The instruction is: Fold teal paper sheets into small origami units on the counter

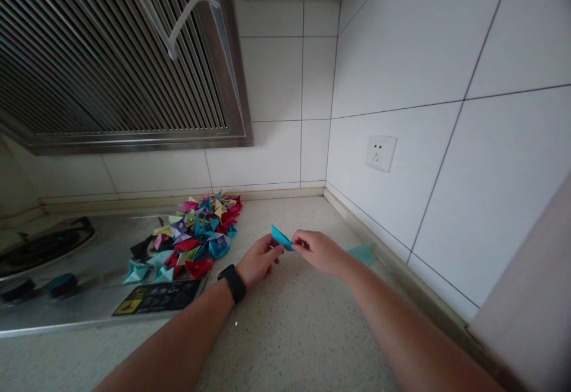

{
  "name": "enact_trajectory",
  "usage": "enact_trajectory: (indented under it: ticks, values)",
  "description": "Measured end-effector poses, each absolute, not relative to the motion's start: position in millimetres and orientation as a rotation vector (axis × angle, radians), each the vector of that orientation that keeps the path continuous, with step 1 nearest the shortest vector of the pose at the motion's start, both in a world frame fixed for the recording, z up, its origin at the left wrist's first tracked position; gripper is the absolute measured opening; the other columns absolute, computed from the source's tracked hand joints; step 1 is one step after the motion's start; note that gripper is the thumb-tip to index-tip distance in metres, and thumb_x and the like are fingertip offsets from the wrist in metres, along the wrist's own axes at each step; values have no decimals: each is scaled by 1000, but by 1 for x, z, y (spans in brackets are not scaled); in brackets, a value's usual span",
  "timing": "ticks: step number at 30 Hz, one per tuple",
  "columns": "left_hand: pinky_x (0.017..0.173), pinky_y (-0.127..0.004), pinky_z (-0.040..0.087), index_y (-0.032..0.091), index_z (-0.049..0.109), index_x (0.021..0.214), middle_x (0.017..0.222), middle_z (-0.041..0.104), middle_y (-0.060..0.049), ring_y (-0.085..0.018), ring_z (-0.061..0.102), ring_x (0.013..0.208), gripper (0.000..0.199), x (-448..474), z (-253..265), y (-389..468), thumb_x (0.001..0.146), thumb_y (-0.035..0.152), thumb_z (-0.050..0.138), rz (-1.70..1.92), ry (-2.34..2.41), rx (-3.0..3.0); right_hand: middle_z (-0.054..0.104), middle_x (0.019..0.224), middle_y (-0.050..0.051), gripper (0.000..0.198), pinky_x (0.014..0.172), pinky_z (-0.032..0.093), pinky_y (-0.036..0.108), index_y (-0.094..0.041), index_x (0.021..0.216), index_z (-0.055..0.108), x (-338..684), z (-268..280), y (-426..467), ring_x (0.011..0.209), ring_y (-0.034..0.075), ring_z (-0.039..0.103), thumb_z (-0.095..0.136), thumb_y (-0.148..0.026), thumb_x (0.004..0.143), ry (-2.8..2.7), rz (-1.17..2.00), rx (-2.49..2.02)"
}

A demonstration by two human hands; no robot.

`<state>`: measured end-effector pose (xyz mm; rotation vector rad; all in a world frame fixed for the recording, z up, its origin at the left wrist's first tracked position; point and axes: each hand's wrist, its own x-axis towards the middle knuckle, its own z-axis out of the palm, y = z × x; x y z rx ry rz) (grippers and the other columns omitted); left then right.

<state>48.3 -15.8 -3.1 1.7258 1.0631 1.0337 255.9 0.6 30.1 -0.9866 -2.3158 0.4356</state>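
Between my two hands is a small folded piece of blue paper [281, 238], held a little above the speckled countertop [285, 326]. My left hand [259, 259], with a dark watch [232, 284] on its wrist, pinches the paper's left side between thumb and fingers. At the paper's right end, the fingertips of my right hand [315, 250] are closed on it. Light teal paper [362, 253] lies on the counter beyond my right wrist, partly hidden by it. To the left, a heap of folded paper pieces [196, 237] in many colours spreads over the stove's edge.
A gas stove [98, 297] with a burner [44, 243] and knobs [61, 285] takes up the left side. Above it hangs a slatted range hood [125, 59] with a white cable [172, 44]. A tiled wall with a socket [381, 153] bounds the right.
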Motion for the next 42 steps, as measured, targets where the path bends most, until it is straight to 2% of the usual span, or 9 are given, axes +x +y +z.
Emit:
enact_trajectory:
  ticks: [4,10,15,25,31,42]
  values:
    - [43,-17,43,15,53,105,82,54,-4,-13,54,68,35,46,-1,-13,82,42,57,1100,1022,1757,59,78,0,9,62,33,22,-20,89,61,260,36,0,68,11,50,57,-26,85,-2319,276,-951]
    - [45,-20,46,15,59,104,72,54,-2,-11,50,60,33,43,3,-14,82,40,58,1118,1135,1846,59,83,2,8,69,36,23,-19,88,62,263,39,1,78,13,51,61,-21,81,-2287,190,-888]
    - [48,-19,45,16,62,100,76,58,-4,-11,52,61,30,47,10,-23,84,39,55,1061,1154,1933,58,85,2,15,72,37,24,-19,92,61,259,37,-3,80,14,50,65,-24,78,-2308,223,-831]
    - [57,-20,40,16,65,95,76,62,-3,-11,52,63,25,47,13,-27,84,36,55,977,1244,2175,57,79,1,6,66,36,22,-18,87,60,253,33,-4,72,11,49,60,-20,81,-2329,328,-807]
    - [61,-21,42,18,64,100,80,63,-2,-10,53,64,24,47,15,-29,83,33,57,932,1215,2213,57,79,2,5,70,36,24,-17,85,60,254,32,-3,76,13,50,60,-20,81,-2326,282,-790]
    - [63,-22,40,17,63,97,80,62,-1,-12,54,69,22,45,11,-26,85,32,53,847,1176,2289,58,79,1,6,70,36,23,-18,85,60,250,35,-8,75,12,50,60,-19,80,-2336,326,-765]
